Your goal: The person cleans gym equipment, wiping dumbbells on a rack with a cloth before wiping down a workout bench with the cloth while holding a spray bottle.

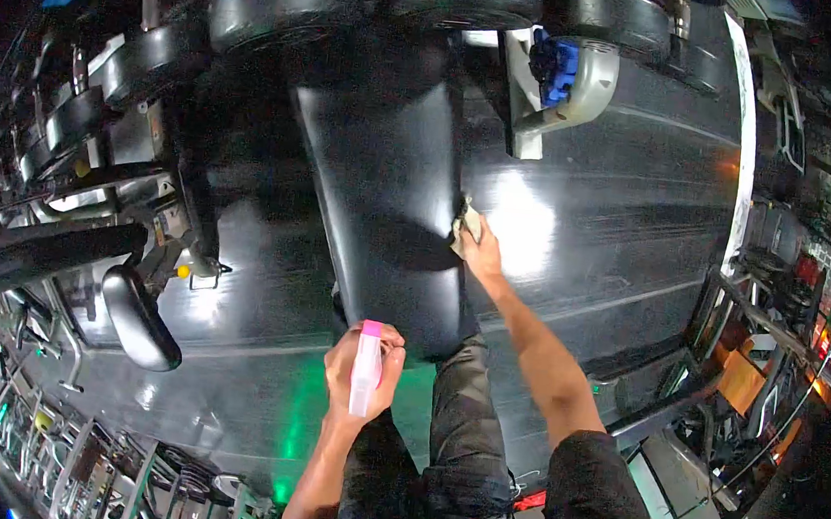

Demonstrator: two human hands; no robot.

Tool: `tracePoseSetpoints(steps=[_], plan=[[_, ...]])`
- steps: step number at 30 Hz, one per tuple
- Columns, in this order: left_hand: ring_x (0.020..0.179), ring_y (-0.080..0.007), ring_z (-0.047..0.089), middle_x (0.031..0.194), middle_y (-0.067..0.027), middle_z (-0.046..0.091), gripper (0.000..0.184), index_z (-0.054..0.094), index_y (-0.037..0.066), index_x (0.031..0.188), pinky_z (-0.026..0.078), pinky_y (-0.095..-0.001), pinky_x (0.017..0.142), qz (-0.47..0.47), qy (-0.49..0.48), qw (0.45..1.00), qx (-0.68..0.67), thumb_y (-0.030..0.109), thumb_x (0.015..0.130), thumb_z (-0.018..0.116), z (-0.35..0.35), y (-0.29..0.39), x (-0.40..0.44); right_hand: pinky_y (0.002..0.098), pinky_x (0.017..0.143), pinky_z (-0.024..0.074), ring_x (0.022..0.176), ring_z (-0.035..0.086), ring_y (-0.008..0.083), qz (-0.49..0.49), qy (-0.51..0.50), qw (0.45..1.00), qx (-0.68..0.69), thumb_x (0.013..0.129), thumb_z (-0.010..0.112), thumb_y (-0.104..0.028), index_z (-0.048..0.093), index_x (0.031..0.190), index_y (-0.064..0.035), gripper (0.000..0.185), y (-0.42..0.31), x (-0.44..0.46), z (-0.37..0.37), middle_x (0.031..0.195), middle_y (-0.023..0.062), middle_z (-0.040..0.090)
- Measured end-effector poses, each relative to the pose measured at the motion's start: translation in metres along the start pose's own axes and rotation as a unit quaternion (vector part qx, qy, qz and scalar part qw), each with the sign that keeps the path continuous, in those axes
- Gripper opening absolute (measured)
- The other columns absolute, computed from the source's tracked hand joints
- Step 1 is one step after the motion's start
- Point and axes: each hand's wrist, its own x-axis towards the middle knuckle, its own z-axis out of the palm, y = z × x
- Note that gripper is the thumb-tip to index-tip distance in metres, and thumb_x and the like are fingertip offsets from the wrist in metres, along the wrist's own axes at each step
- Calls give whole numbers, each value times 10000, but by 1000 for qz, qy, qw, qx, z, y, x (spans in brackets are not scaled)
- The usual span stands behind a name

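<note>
My left hand (338, 371) is wrapped round a spray bottle (362, 383) with a pink top and a pale, see-through body, held above the near end of a black padded bench (383, 178). Out to the right, my right hand (481, 253) grips a crumpled pale cloth (468, 227) at the bench pad's right edge. Part of the cloth is hidden by my fingers. The pad's surface is smooth and shiny, and a dark shadow falls across it beside the cloth.
A rack with several black dumbbells (280, 5) crosses the far end of the bench. Right of it stands a pale metal frame (588, 92) with a blue part (556, 69). Gym machines with a black pad (140, 319) stand left; more equipment (766, 320) lines the right.
</note>
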Motion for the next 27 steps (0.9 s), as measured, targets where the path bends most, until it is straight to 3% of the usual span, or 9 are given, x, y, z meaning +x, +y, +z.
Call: tracePoseSetpoints(steps=[4,10,12,16,18,20,21,22,27], plan=[[669,-160,622,850,-145,655,124,617,-12,887,501,-277,594,-14,18,999,-39,-55,779,661,-3,-1,-8,394,858,489,968,645,382,76,-19,997,10,850,622,-231,570,1228,-33,429,-22,24,-22,1010,233,668],[685,-182,646,832,-128,658,103,609,-12,871,519,-294,615,10,47,999,15,-45,786,658,-2,-4,-19,388,968,457,1202,524,331,-410,121,901,-74,788,673,-58,531,1285,-150,526,-182,100,7,1312,157,534],[704,-191,661,835,-124,661,97,607,-13,863,527,-294,630,-30,66,997,-15,-39,787,661,3,-7,-27,395,1016,441,1259,473,320,-434,20,884,-176,755,670,-32,515,1307,-222,604,-238,108,34,1400,82,467],[729,-208,666,850,-118,664,169,616,22,904,531,-301,669,-82,85,992,-32,-40,762,685,11,-7,-46,421,1068,387,1340,394,272,-583,-74,703,-401,824,605,-106,553,1255,-256,460,-269,139,111,1451,103,400],[737,-214,666,852,-117,662,201,617,27,928,528,-307,677,-74,113,990,-46,-45,753,687,12,-12,-58,447,1052,391,1347,388,239,-567,-139,684,-437,869,575,-204,562,1257,-240,390,-253,155,157,1466,86,387],[734,-217,665,855,-118,663,206,620,28,934,528,-308,672,-79,119,988,-63,-44,752,686,7,-20,-67,450,1029,398,1329,405,252,-528,6,700,-481,888,550,-254,596,1223,-193,343,-256,120,164,1426,66,449],[732,-219,665,858,-118,663,211,622,29,940,527,-308,666,-80,119,986,-79,-44,752,685,4,-22,-71,443,1019,391,1280,446,271,-431,-75,723,-535,884,546,-277,628,1181,-155,331,-267,102,170,1307,52,561],[732,-219,665,858,-118,663,211,622,29,940,527,-308,666,-78,124,986,-84,-44,752,685,-1,-22,-72,457,1047,336,1221,491,273,-551,-120,607,-560,873,554,-281,668,1107,-142,295,-255,93,165,1159,46,639],[707,-216,652,843,-114,658,158,626,26,907,513,-299,649,-73,138,987,-36,-28,767,676,-33,-27,-89,478,1111,255,1223,496,257,-489,-172,616,-593,835,567,-203,674,1037,-137,238,-201,14,190,1074,72,661]])
